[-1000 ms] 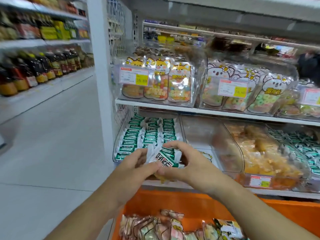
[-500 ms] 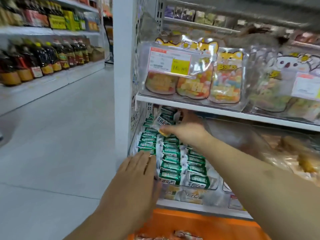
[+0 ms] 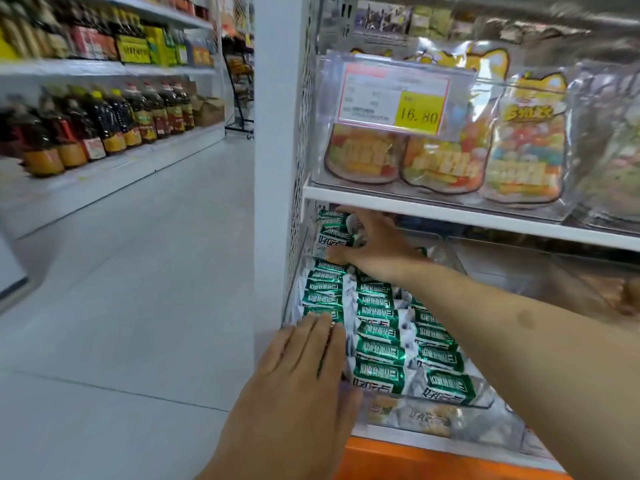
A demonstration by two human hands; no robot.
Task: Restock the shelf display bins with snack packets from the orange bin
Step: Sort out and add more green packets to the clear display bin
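Snack packets in green and white wrappers fill the clear display bin on the lower shelf, lying in rows. At 12 o'clock of the bin, the right hand reaches under the white shelf board, fingers curled around a packet at the back of the pile. At 7 o'clock, the left hand lies flat with straight fingers pressing the front-left packets. An orange bin edge shows at 6 o'clock below. Candy pouches sit above.
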